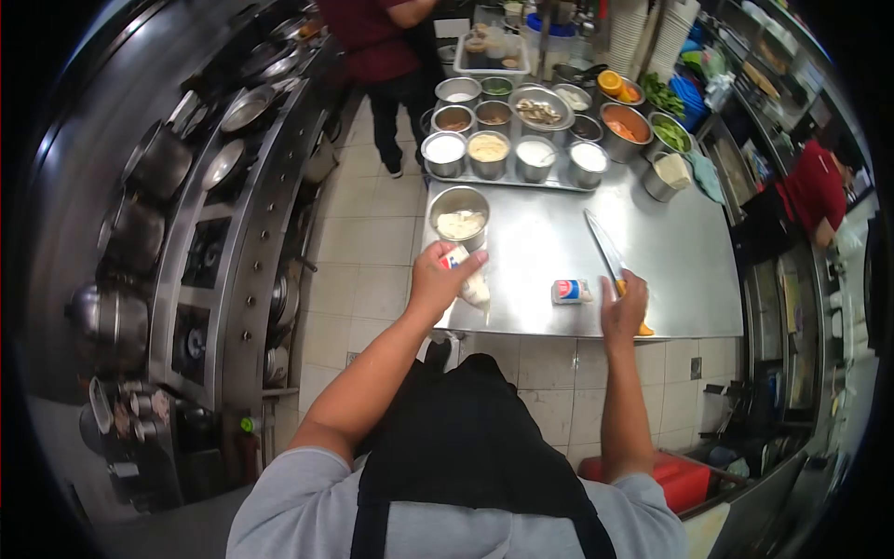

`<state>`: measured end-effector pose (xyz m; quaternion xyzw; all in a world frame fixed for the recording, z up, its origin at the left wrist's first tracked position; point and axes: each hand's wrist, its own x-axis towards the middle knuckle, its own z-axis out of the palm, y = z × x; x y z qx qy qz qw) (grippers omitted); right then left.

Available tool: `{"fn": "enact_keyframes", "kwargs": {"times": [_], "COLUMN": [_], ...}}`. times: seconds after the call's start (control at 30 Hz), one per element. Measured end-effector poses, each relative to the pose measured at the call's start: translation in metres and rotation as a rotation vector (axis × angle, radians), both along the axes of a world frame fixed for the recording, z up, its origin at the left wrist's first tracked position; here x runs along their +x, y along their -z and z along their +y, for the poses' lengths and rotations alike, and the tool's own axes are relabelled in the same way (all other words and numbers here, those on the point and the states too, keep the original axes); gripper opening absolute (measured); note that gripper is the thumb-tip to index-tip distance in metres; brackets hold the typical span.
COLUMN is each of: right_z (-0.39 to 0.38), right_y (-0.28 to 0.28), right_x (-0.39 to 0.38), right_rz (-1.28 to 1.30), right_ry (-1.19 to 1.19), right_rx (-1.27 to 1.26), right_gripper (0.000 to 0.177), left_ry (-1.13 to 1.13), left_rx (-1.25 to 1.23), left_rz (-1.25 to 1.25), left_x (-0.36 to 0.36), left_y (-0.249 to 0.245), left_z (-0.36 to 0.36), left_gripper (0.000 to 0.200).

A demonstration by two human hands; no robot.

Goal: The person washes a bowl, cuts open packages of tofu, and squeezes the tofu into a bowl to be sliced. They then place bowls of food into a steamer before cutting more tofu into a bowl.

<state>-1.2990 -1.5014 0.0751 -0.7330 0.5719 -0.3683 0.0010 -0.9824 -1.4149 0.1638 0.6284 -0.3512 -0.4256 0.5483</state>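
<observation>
The left hand (436, 284) grips a white packet (474, 289) near the centre, its fingers hiding part of the label, just below one steel pot (459, 190). Right of centre, the right hand (625, 306) is closed around one knife (603, 240), covering mid-handle. A second packet (571, 292) lies between the hands. Four tubs (445, 170) line the tray's (559, 184) front, upper centre; two other people (one (382, 47) cropped by the top edge) stand upper left and far right (815, 197).
</observation>
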Motion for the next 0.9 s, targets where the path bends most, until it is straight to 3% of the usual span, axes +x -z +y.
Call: {"fn": "enact_keyframes", "kwargs": {"times": [0.07, 0.1, 0.17, 0.27, 0.43, 0.57, 0.67, 0.9], "right_z": [0.04, 0.064, 0.087, 0.094, 0.098, 0.115, 0.122, 0.124], "right_y": [-0.036, -0.071, -0.092, -0.093, -0.115, -0.129, -0.131, -0.171], "right_x": [0.085, 0.125, 0.189, 0.248, 0.33, 0.404, 0.459, 0.531], "right_rz": [-0.393, -0.397, -0.498, -0.642, -0.475, -0.497, -0.563, -0.368], "right_ry": [-0.332, -0.508, -0.688, -0.665, -0.796, -0.799, -0.806, -0.802], "right_rx": [0.054, 0.117, 0.152, 0.262, 0.211, 0.345, 0.311, 0.161], "right_gripper": [0.05, 0.053, 0.049, 0.041, 0.031, 0.028, 0.025, 0.013], "left_ry": [-0.134, -0.149, -0.219, -0.179, -0.069, -0.088, -0.048, 0.045], "left_rx": [-0.02, -0.022, -0.039, -0.085, -0.29, -0.305, -0.403, -0.488], "left_rz": [0.141, 0.146, 0.42, 0.504, 0.609, 0.643, 0.728, 0.92], "left_x": [0.014, 0.023, 0.042, 0.08, 0.174, 0.246, 0.296, 0.361], "left_y": [-0.018, -0.02, -0.024, -0.028, -0.029, -0.027, -0.019, 0.003], "left_z": [0.006, 0.007, 0.01, 0.025, 0.061, 0.089, 0.101, 0.114], "left_gripper": [0.041, 0.041, 0.05, 0.048, 0.029, 0.031, 0.032, 0.04]}}
